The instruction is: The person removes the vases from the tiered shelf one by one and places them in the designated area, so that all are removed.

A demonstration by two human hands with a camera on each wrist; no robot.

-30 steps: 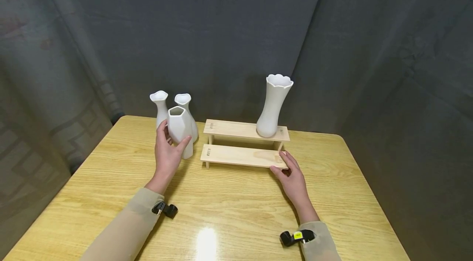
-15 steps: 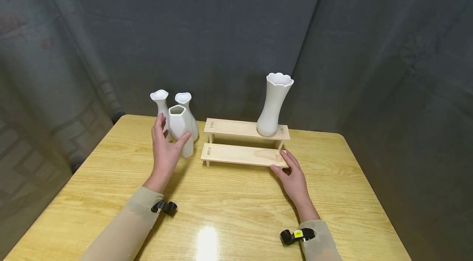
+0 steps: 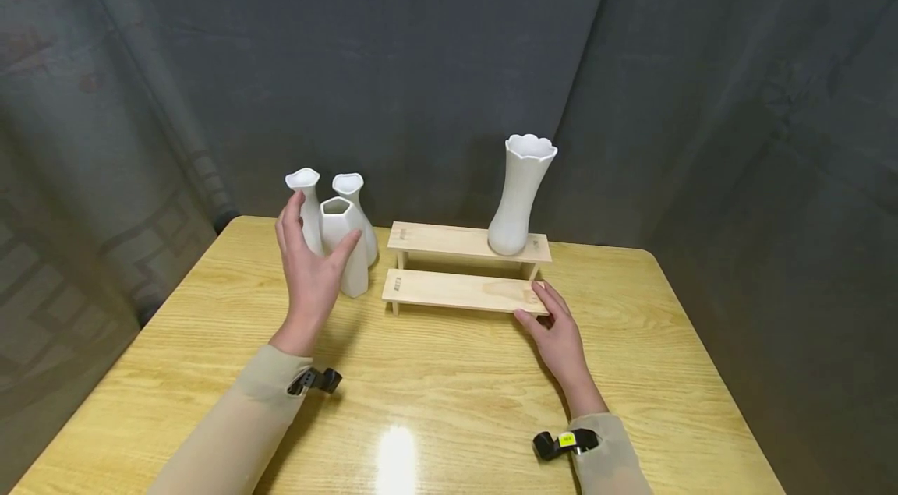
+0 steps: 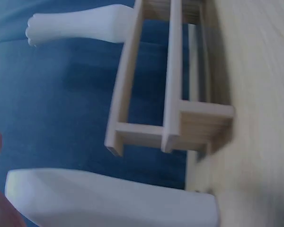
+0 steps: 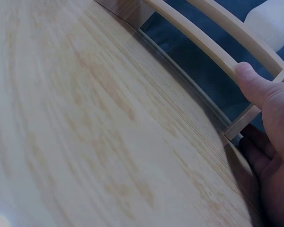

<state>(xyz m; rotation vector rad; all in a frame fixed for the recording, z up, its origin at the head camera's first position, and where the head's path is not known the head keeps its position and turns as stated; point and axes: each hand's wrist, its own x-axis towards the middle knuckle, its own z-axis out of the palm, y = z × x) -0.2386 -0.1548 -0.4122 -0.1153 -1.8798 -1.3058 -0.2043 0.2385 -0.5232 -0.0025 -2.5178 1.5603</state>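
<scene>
My left hand (image 3: 310,278) stands with thumb and fingers spread beside a white faceted vase (image 3: 356,274), holding nothing. That vase is upright on the table, and in the left wrist view the vase (image 4: 109,201) shows apart from the fingers. Close behind it are a wavy-mouthed white vase (image 3: 310,218) at left and another white vase (image 3: 348,185) at right. My right hand (image 3: 563,343) grips the right end of the lower step of a two-step wooden stand (image 3: 449,288). In the right wrist view its thumb (image 5: 251,80) presses the front edge, with fingers curled round the end.
A tall scallop-rimmed white vase (image 3: 517,199) stands on the right part of the upper step. The wooden table (image 3: 449,386) runs back to a dark grey curtain (image 3: 393,74), which also hangs on both sides.
My left hand has let go of the faceted vase and moved up and left, its fingers spreading wider. The right hand stays on the wooden stand.
</scene>
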